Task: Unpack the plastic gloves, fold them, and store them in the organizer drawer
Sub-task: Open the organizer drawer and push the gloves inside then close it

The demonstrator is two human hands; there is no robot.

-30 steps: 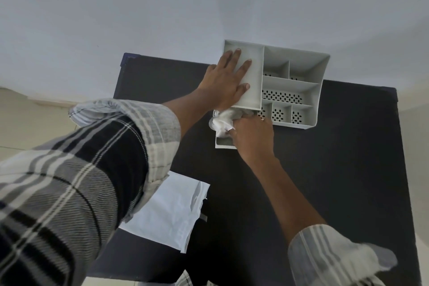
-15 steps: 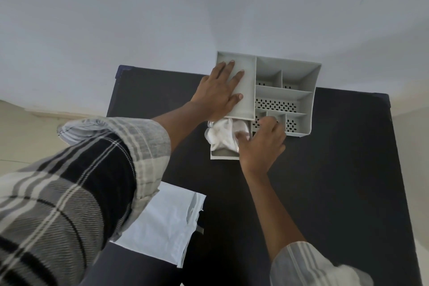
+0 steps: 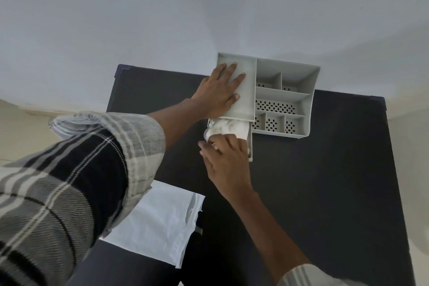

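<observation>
A grey plastic organizer [image 3: 301, 102] with several compartments stands at the far edge of the black table [image 3: 325, 193]. Its drawer [image 3: 250, 155] is pulled out toward me at the organizer's left front. A crumpled bundle of whitish plastic gloves [image 3: 232, 127] lies in the drawer. My left hand [image 3: 220, 90] rests flat, fingers spread, on the organizer's flat left top. My right hand [image 3: 225, 160] covers the drawer's near end, fingertips on the near edge of the gloves; whether it grips them I cannot tell.
A white empty plastic package [image 3: 160, 225] lies flat on the table's near left, partly under my left sleeve. A pale wall rises right behind the organizer. Beige floor shows left of the table.
My right hand has shifted left, from the organizer's front beside the drawer to the drawer's near end, over the gloves. My left hand has stayed on the organizer's top.
</observation>
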